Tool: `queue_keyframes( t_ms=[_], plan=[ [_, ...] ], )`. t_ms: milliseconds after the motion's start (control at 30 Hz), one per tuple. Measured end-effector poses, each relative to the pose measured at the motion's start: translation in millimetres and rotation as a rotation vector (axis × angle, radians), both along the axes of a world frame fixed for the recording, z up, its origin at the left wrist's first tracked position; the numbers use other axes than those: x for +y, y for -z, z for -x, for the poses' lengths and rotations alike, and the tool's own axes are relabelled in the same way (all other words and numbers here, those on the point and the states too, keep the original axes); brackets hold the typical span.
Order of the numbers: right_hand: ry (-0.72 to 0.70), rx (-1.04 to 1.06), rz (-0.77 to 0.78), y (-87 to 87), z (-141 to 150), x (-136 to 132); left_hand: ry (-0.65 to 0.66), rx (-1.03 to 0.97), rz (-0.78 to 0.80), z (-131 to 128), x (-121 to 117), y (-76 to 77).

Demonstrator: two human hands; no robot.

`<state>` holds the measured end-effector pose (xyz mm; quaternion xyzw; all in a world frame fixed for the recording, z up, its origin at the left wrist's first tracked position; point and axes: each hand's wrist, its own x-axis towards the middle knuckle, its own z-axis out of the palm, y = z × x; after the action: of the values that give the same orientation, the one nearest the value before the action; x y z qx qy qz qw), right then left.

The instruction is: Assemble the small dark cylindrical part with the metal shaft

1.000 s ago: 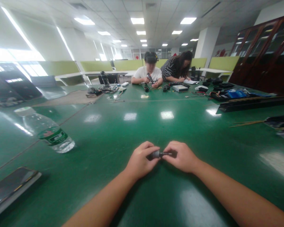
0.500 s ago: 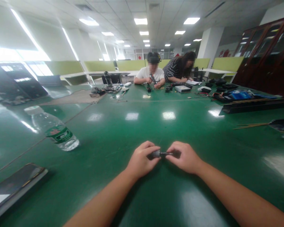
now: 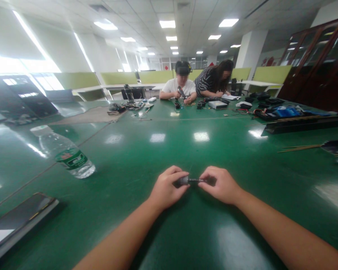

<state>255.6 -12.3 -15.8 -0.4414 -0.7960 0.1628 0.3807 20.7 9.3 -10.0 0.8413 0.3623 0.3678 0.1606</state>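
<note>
A small dark cylindrical part (image 3: 192, 180) with a thin shaft lies between my two hands, just above the green table (image 3: 157, 157). My left hand (image 3: 166, 189) grips its thicker grey end with thumb and fingers. My right hand (image 3: 221, 185) pinches the thin dark end. Both hands rest on the table, and most of the part is hidden by my fingers.
A plastic water bottle (image 3: 65, 153) with a green label stands to the left. A dark flat device (image 3: 15, 221) lies at the near left edge. Two people (image 3: 197, 84) work at the far end among tools. Black trays and thin rods (image 3: 301, 148) sit to the right.
My hands stay together on the small part, almost still. The view has shifted slightly, so the bottle and the flat device appear a little further right.
</note>
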Motion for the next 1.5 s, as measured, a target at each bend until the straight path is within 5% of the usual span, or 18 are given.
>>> queue_keyframes(
  t_ms=[833,1033,1167,1333,1500],
  plan=[
    [0.032,0.019,0.002,2.4,-3,3,-0.06,-0.026,0.007,0,3,3.0],
    [0.045,0.016,0.0,2.6,-4,4,-0.187,-0.032,0.025,2,7,-2.1],
    [0.038,0.008,0.011,2.1,-3,5,-0.335,-0.125,0.193,1,11,-2.4],
    [0.061,0.016,0.032,2.6,-4,8,-0.302,-0.359,0.422,10,20,-5.2],
    [0.058,0.024,0.02,4.7,-6,10,-0.303,-0.457,0.524,42,17,-39.0]
  ],
)
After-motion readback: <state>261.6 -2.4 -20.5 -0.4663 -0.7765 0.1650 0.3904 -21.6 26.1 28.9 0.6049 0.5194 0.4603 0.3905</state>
